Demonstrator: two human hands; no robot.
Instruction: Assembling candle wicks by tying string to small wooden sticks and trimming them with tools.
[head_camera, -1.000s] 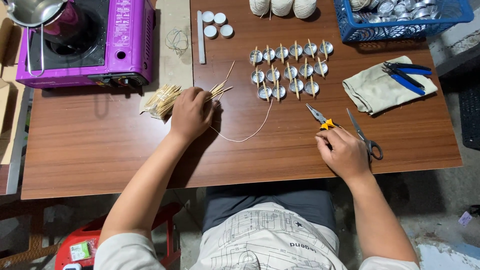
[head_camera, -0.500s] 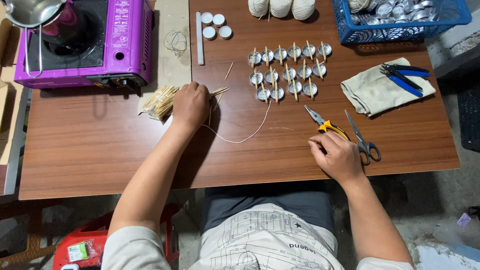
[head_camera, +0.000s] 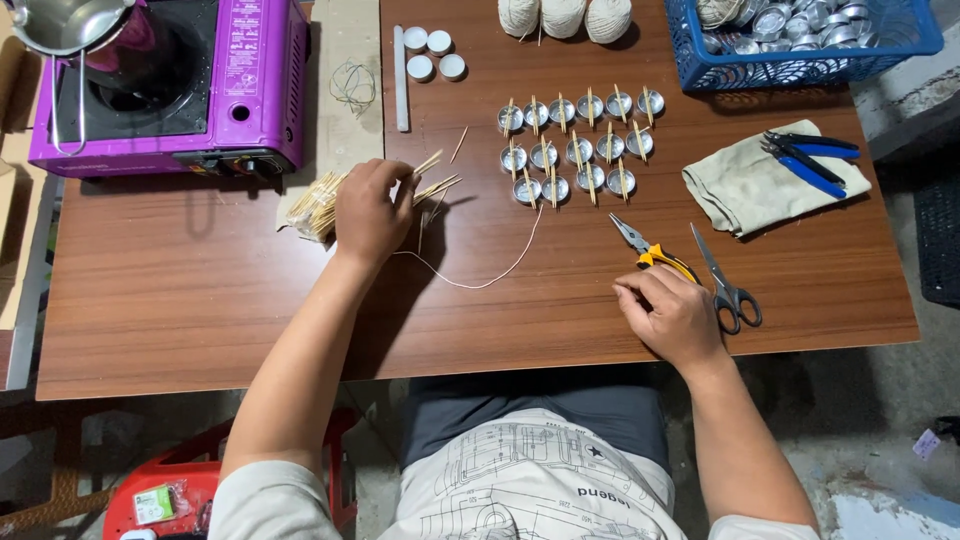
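Little has moved: left hand (head_camera: 372, 212) still grips thin wooden sticks (head_camera: 318, 205) (far left); right hand (head_camera: 672, 315) rests curled, empty, beside yellow-handled pliers (head_camera: 655, 252).

You wear a short-sleeved white T-shirt (head_camera: 520, 490) printed with fine dark line drawings like a technical blueprint, over dark grey trousers (head_camera: 540, 410). Your forearms are bare, and your left hand (head_camera: 372, 212) and right hand (head_camera: 672, 318) carry no gloves, rings or watch.

Purple stove (head_camera: 250, 80), blue basket (head_camera: 800, 70), yellow-handled pliers (head_camera: 655, 252), brown wood-grain table (head_camera: 200, 290).
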